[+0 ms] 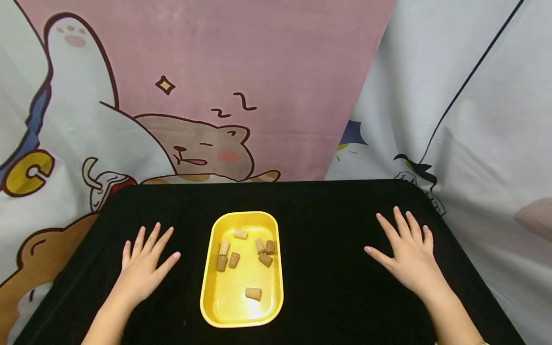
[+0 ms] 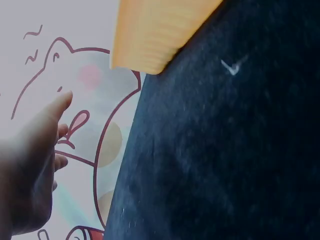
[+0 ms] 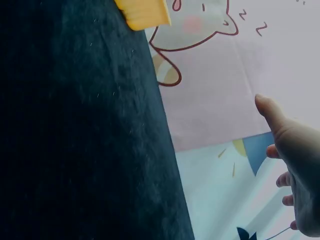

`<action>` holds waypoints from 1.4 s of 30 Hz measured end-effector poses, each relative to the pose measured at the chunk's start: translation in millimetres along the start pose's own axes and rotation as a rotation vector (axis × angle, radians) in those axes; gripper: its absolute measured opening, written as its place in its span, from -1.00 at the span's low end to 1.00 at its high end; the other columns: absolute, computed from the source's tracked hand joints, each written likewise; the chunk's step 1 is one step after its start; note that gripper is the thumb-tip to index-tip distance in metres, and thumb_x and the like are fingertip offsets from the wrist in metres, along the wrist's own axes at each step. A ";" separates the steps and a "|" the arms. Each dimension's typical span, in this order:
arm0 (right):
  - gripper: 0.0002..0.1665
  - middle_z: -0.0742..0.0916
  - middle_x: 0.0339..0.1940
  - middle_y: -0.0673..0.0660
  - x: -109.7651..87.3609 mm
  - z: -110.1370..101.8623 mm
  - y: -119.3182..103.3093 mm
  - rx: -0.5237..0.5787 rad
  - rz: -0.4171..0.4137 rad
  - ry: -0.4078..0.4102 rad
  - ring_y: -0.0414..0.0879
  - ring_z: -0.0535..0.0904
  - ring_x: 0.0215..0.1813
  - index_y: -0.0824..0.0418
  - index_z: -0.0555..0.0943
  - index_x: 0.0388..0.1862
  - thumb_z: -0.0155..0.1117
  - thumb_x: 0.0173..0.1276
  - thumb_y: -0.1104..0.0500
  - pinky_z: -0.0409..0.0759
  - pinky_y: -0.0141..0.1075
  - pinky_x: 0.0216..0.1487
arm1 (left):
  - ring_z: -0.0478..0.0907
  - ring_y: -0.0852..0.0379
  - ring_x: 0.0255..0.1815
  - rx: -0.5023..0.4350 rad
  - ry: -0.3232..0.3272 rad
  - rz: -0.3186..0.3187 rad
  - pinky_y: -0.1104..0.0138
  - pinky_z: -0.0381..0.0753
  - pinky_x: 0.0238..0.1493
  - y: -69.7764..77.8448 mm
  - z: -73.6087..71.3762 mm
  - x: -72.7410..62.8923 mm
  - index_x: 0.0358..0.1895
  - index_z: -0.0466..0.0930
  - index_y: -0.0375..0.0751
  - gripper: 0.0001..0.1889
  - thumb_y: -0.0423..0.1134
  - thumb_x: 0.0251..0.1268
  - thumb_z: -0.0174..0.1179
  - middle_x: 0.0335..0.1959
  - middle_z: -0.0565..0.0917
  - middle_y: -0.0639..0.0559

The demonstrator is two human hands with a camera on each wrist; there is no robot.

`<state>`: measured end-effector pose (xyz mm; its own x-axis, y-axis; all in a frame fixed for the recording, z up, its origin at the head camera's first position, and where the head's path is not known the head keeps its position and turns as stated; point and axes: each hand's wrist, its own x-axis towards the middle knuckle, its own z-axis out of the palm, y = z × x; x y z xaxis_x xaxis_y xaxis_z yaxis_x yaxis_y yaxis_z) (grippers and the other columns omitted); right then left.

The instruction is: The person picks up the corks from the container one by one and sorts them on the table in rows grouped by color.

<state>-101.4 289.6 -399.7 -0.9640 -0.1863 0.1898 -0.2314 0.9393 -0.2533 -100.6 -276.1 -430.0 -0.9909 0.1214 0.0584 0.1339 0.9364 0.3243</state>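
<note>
A yellow tray lies on the black tabletop between the two hands. Inside it are several small brown cork-like cylinders, one of them a piece near the front and another a piece near the back. To the left of the tray, my left hand is spread palm down with straight fingers and holds nothing. My right hand is spread the same way, farther off on the tray's right side. Each wrist view shows its hand apart from the tray, whose outer wall appears near the top.
The black-covered table has its back edge against a hanging cloth printed with cartoon animals. More of the white cloth hangs along the right side.
</note>
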 end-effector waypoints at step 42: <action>-0.42 0.55 0.14 -0.08 23.2 33.1 -151.4 0.352 -0.463 0.167 -0.10 0.36 0.23 -0.02 0.53 0.20 0.27 0.27 -0.22 0.23 0.05 0.26 | 0.05 -0.24 0.44 -0.767 0.042 0.095 -0.24 0.04 0.28 39.9 56.5 22.3 0.49 0.07 -0.14 -0.45 -0.23 0.51 -0.07 0.47 0.14 -0.21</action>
<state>-93.0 133.5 -388.4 -0.7257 -0.4784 0.4945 -0.6789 0.6145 -0.4018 -118.2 -217.5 -469.1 -0.9754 0.1626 0.1491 0.2062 0.4311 0.8784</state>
